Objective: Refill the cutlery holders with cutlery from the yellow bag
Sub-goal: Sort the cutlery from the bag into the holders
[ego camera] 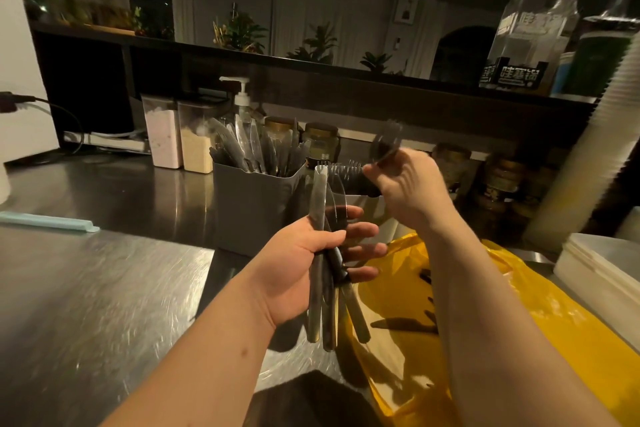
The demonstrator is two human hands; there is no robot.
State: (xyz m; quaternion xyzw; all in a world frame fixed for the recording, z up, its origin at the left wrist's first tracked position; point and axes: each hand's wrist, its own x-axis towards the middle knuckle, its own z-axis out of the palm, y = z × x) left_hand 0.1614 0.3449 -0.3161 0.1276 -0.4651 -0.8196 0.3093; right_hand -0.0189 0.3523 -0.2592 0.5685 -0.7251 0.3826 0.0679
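Observation:
My left hand [311, 263] grips a bundle of wrapped plastic cutlery [322, 302], held upright in front of the grey cutlery holder [249, 208]. That holder is packed with wrapped knives [249, 146]. My right hand [405, 191] pinches a single wrapped fork [384, 144], blurred, above a second holder [360, 199] whose fork tines [341, 170] show just behind my left hand. The yellow bag [540, 322] lies open on the steel counter under my right forearm, with a few dark pieces of cutlery [405, 324] inside.
Two clear containers of powder [178, 142] and a pump bottle [240, 97] stand behind the grey holder. Jars [320, 142] line the back wall. A stack of white cups [588, 149] and a white tub [602, 270] stand at the right. A pale blue strip [48, 220] lies at the left.

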